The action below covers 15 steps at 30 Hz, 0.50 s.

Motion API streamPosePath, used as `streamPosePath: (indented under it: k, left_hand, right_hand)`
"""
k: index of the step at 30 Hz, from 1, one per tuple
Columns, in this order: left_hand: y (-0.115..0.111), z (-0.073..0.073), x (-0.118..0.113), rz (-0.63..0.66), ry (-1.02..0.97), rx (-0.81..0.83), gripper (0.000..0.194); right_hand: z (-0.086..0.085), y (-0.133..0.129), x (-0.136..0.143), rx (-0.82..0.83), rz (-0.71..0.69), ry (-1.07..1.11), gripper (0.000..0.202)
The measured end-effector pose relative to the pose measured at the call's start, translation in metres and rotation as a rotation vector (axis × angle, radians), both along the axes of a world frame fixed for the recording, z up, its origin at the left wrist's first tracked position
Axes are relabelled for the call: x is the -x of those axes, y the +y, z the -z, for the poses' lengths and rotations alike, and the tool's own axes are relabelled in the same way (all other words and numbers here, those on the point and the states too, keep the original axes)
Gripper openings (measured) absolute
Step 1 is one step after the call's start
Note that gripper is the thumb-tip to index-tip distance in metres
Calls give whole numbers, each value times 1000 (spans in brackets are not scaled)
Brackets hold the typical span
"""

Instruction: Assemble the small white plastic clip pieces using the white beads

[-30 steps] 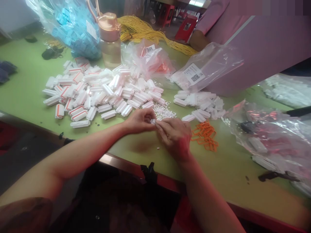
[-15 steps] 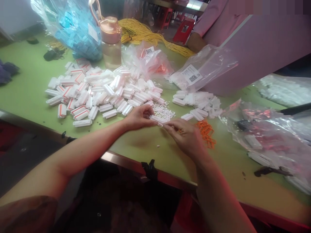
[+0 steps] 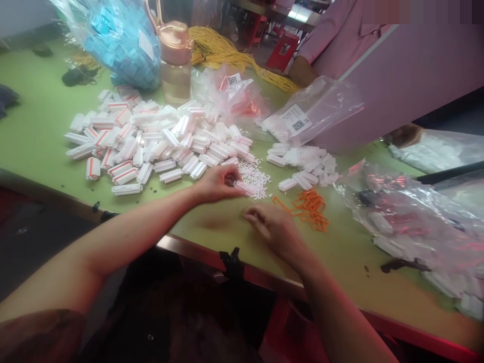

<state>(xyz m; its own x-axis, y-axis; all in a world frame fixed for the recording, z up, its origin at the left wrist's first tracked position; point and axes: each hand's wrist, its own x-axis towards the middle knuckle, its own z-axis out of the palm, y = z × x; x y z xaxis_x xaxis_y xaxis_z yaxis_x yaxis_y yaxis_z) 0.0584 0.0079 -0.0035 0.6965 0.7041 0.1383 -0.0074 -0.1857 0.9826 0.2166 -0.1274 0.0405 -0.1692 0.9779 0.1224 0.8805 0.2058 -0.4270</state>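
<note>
My left hand is closed on a narrow white plastic housing, held just above the near edge of a scatter of tiny white pegs. Lower and to the right, my right hand is at the bare tabletop with thumb and forefinger pinched together. What is between those fingertips, if anything, is hidden. Beyond its knuckles lies a pile of thin orange rectangular frames, one of them stretching out toward the hand. Past my left hand spreads a large heap of white housings, some with an orange strip.
A smaller group of white pieces lies right of the pegs. Behind stand a bottle, a bag of blue parts and yellow cords. Clear bags cover the right side. Another person's hand is at the far right.
My right hand has left the white housing and moved down to the tabletop, where a loose white peg lay and is now out of sight. My left hand still holds the housing.
</note>
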Motion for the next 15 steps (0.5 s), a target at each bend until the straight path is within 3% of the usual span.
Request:
streamPosePath:
  k: [5,9,15]
  left_hand:
    - [-1,1,-1,39,-41,84,40]
    - [-1,-2,-1,52,-60,131,37]
    - [0,-4,-1,72,-64,150,34]
  right_hand:
    - [-1,29,0,-117,276,412,17]
    - [13,45,4,-223,288,476,18]
    - [26,48,7,-288,294,448,15]
